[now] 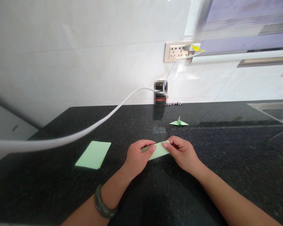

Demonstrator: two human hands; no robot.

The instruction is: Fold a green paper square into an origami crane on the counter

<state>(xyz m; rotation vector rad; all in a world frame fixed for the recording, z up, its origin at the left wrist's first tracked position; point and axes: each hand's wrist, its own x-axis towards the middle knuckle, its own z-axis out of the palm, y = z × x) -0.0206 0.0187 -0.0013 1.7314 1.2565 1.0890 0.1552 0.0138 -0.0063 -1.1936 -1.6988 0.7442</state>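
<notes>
A folded strip of light green paper (159, 151) is held between both hands over the dark counter. My left hand (138, 157) pinches its left end, thumb on top. At the upper right corner, my right hand (182, 153) grips the paper between thumb and curled fingers. A stack of green paper sheets (93, 154) lies on the counter to the left. Beyond my hands stands a small green paper crane (179, 122) with its wings spread.
A black speckled counter (226, 150) runs along the tiled wall. A pixelated upright object (160, 93) leans there beside a beaded strand (175, 104). A white cable (94, 127) crosses the left side. A sink edge (269, 114) shows at the right, a wall socket (174, 52) above.
</notes>
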